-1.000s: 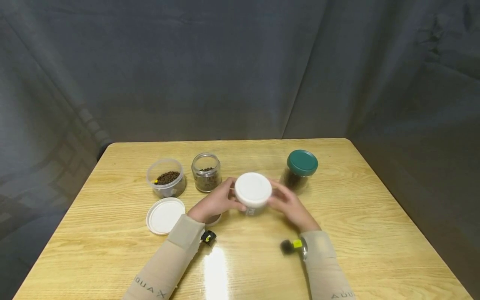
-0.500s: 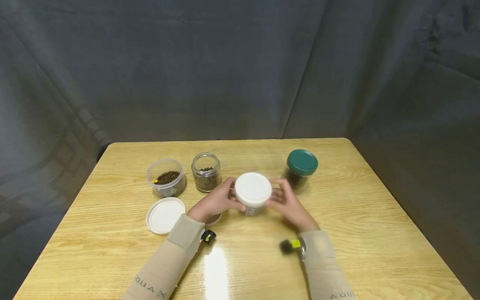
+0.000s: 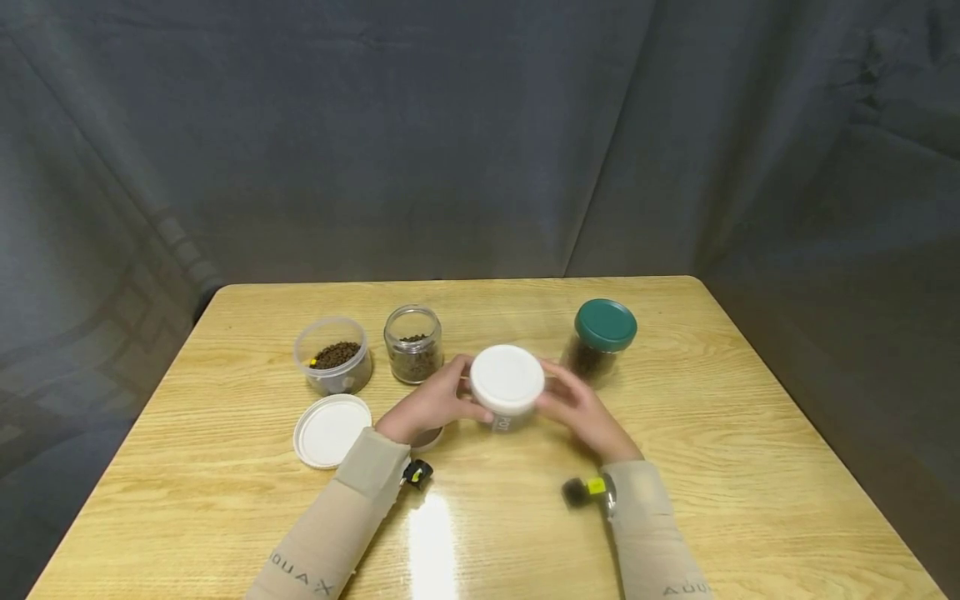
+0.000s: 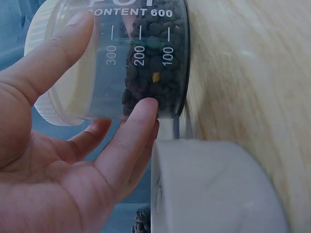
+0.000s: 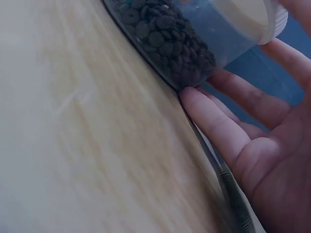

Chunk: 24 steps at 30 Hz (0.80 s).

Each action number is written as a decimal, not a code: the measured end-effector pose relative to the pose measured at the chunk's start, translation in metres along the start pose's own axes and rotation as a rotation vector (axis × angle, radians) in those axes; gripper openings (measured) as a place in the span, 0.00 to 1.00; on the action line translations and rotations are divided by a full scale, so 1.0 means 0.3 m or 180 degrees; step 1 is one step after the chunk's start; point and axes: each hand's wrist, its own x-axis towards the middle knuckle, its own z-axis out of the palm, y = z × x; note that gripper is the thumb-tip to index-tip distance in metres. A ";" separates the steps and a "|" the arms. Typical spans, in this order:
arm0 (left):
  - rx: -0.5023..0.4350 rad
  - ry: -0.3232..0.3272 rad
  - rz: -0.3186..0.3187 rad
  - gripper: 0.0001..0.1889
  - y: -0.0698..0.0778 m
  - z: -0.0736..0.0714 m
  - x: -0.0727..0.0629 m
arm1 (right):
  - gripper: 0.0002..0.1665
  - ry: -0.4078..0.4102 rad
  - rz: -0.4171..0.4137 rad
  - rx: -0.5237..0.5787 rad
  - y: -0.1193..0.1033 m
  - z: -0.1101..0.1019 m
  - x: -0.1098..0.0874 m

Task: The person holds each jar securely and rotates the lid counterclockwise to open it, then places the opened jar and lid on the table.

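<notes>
A clear plastic jar (image 4: pixel 109 77) with a white lid (image 3: pixel 507 377) and dark pellets inside stands on the table between both hands. From the left, my left hand (image 3: pixel 431 406) grips the jar's body, its thumb (image 4: pixel 58 60) and fingers spread round the wall. On the opposite side, my right hand (image 3: pixel 583 408) holds the lid's edge between thumb and index finger; it is blurred in the head view. The right wrist view shows the lower fingers (image 5: pixel 214 114) against the jar (image 5: pixel 194 36) near its base.
An open tub of brown pellets (image 3: pixel 335 383) and an open glass jar (image 3: pixel 412 362) stand at left. A loose white lid (image 3: pixel 331 432) lies before them. Under my left wrist sits a partly hidden white container (image 4: pixel 218 189). Back right stands a green-lidded jar (image 3: pixel 604 325).
My right hand has shifted back and forth slightly at the lid, its thumb moving inward and then outward again. The left hand and the jar have stayed in place.
</notes>
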 end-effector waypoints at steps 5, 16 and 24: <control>-0.0052 -0.0006 -0.0029 0.42 -0.003 0.001 0.004 | 0.48 -0.0014 -0.0227 -0.0052 0.004 0.000 0.005; -0.0025 0.0031 -0.0100 0.43 -0.004 0.003 0.007 | 0.45 0.0015 -0.0330 -0.0009 0.003 0.008 0.008; 0.0021 0.0042 -0.0078 0.43 -0.006 0.003 0.007 | 0.43 0.0021 -0.0273 0.0088 0.002 0.009 0.006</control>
